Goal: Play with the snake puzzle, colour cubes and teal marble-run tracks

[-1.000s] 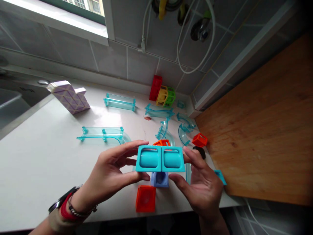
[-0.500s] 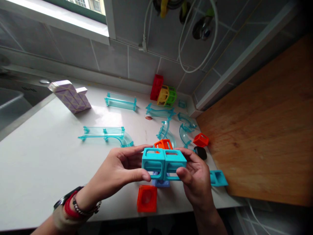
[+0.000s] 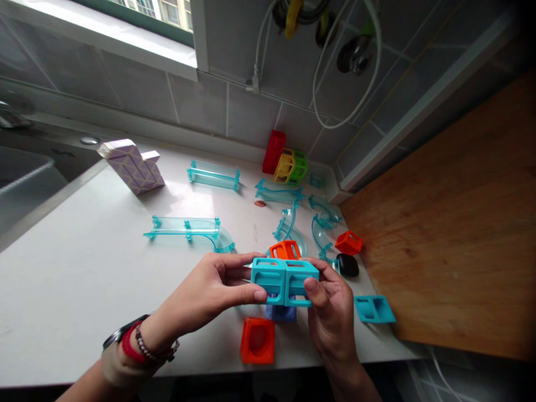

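Observation:
Between my two hands is a turquoise block made of two open-framed cubes side by side, raised above the counter. My left hand grips its left end, thumb on the near face and fingers behind. On its right end, my right hand presses a thumb against the front, fingers round the far side. Partly hidden behind the block stand an orange frame block and, lower down, a blue-purple block. An orange cube with a round hollow lies nearer the counter's front edge.
Clear turquoise track pieces lie across the white counter. Red, yellow and green blocks stand by the wall. A purple patterned folded object is at left. A wooden panel bounds the right, near another turquoise block.
The view has shifted slightly, so the counter things appear a little further right. My hands have drawn slightly closer together, still holding the turquoise block.

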{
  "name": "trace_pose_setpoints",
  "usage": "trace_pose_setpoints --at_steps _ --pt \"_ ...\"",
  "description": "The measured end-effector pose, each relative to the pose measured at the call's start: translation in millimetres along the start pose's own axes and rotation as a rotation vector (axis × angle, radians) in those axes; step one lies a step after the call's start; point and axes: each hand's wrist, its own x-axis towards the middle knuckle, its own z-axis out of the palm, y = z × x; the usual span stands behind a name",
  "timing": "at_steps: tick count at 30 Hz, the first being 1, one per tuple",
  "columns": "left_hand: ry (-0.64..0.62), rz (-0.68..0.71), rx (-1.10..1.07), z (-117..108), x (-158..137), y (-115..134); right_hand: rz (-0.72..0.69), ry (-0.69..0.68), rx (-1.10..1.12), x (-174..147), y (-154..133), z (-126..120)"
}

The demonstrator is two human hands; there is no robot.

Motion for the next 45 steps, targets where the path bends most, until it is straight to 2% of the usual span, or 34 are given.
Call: trace_pose_setpoints --at_steps 9,18,24,32,38,45 --pt "0.008 -0.022 0.056 -2 1 2 0.048 0.040 -0.017 -1 1 4" --pt "-0.058 -0.046 0.004 2 1 -7 -0.049 0.096 -0.058 3 -1 -5" --pt "0.081 0.034 -0.058 8 -1 -3 -0.031 -0.004 -0.055 4 -10 -7" --pt "0.084 0.011 -0.046 8 -1 -5 0.003 -0.040 -0.051 1 -5 -3" --pt "0.186 0.004 -0.030 10 -4 -6 -0.017 -0.099 -0.083 1 -7 -4" --pt "0.220 -0.043 -0.049 13 -5 -8 -0.025 -0.099 -0.100 -1 -9 -3"
